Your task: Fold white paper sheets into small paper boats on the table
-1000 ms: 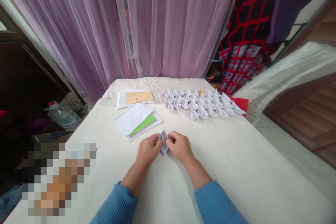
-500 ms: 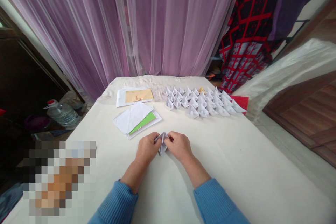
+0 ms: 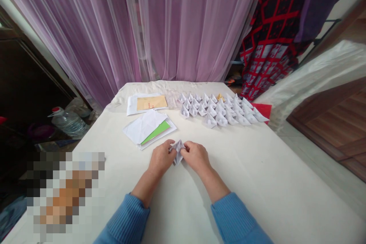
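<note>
A table (image 3: 257,175) is covered in white, the surface being wrinkled along the edge farthest from the fingers (image 3: 187,146). Beyond them to the right, white folded paper boats (image 3: 220,119) are set out in close rows, a yellow one (image 3: 220,97) being placed in the farthest row; past their right end, a red sheet (image 3: 265,109) is partly hidden. Beyond the fingers to the left, white sheets (image 3: 143,125) are stacked around a green one (image 3: 157,132); farther off, a brown envelope (image 3: 151,103) is laid over white paper (image 3: 132,107).

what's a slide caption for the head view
Left hand and right hand holding folded white paper, with paper boats beyond.
</note>
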`<state>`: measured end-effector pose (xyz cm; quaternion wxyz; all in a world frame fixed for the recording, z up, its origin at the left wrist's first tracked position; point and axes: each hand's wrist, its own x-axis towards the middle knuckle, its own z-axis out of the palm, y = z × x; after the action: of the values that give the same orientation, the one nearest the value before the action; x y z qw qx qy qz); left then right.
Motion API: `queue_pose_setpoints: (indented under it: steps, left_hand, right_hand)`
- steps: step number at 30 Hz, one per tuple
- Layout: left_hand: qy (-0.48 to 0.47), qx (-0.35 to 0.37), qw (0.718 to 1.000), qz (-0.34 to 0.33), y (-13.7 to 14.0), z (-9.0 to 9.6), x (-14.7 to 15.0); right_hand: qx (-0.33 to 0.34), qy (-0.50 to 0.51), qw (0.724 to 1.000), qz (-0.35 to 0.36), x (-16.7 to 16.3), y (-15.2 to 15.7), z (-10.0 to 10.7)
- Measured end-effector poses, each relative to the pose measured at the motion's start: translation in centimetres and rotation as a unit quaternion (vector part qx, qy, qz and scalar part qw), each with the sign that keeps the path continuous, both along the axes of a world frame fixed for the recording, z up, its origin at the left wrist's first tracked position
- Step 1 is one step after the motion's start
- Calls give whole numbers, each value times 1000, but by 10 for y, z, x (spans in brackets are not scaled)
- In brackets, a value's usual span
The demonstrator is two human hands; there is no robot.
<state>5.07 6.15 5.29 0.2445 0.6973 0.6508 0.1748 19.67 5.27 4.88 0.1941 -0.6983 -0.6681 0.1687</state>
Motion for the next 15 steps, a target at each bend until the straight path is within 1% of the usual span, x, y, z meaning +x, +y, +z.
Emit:
queue_pose_setpoints:
  steps: [5, 9, 12, 15]
  left_hand:
    - [-8, -12, 1000, -4, 4, 1, -2]
    - [-23, -19, 1000, -5, 5, 0, -2]
    - [-44, -28, 999, -14, 6, 0, -4]
    - [-75, -45, 996, -32, 7, -1, -8]
  right_hand:
    - [-13, 45, 999, -15, 1, 2, -1]
    - [-29, 50, 998, -18, 2, 3, 1]
    - [-33, 50, 998, -13, 3, 3, 3]
    - [-39, 78, 996, -6, 4, 3, 2]
